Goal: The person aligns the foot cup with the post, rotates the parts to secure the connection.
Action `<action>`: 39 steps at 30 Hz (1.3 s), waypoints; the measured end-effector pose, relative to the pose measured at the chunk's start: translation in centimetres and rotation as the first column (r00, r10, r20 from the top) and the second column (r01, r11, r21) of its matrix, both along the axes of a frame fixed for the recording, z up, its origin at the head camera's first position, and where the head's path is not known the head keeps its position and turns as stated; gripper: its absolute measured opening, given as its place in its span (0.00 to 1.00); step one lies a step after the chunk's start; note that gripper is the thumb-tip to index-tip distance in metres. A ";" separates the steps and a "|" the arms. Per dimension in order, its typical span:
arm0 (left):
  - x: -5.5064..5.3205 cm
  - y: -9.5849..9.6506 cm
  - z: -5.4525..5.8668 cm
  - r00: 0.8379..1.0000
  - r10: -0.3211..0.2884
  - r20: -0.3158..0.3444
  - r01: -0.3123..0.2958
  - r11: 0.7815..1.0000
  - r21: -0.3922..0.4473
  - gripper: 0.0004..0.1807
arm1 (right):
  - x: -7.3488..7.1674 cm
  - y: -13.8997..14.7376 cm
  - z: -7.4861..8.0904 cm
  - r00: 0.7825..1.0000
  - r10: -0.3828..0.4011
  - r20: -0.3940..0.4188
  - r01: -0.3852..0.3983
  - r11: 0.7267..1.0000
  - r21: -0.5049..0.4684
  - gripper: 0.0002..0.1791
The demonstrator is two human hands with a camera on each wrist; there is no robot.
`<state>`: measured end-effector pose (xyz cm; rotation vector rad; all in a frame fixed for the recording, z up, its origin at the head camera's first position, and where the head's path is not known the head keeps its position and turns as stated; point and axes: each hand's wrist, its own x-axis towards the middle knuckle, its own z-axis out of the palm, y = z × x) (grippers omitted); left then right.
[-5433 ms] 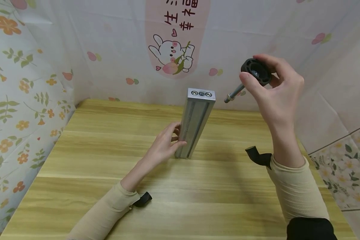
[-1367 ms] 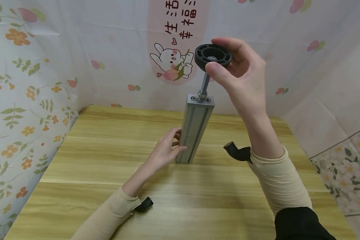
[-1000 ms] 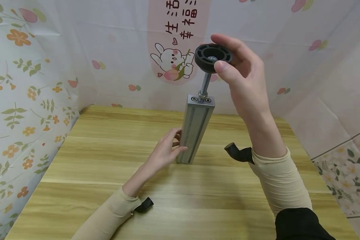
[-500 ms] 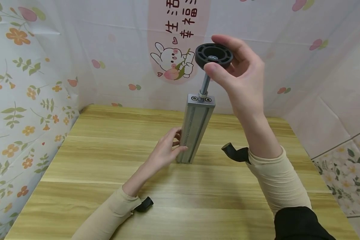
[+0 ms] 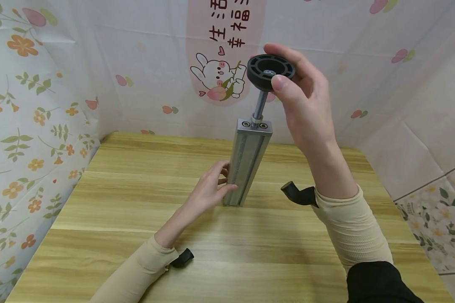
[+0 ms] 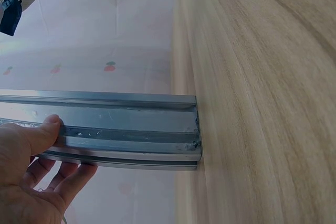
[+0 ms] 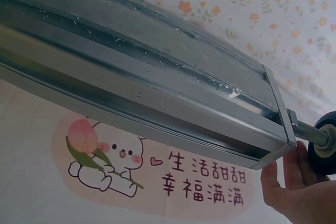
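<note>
The head view looks forward and down; the nearer wrist views share its metal post (image 5: 248,162).

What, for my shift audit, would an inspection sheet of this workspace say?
Surface: wood-grain table, flat, bearing the standing work.
Job's things: metal post stands on end; threaded rod meets its top; black foot sits on the rod's upper end. How deep the rod goes is hidden.
Clutter: nothing seen.
Hands: left hand grips the metal post's lower part; right hand pinches the black foot.
Cables: nothing seen.
Surroundings: white printed sheet behind, with a cartoon rabbit; flowered sheet at the head view's left.
</note>
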<state>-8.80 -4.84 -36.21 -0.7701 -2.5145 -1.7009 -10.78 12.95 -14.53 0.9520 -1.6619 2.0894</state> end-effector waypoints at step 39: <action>0.1 0.0 0.1 1.000 0.014 0.006 -0.014 1.000 -0.014 0.31 | -0.1 0.0 -0.3 0.999 -0.045 0.008 0.046 0.986 -0.162 0.36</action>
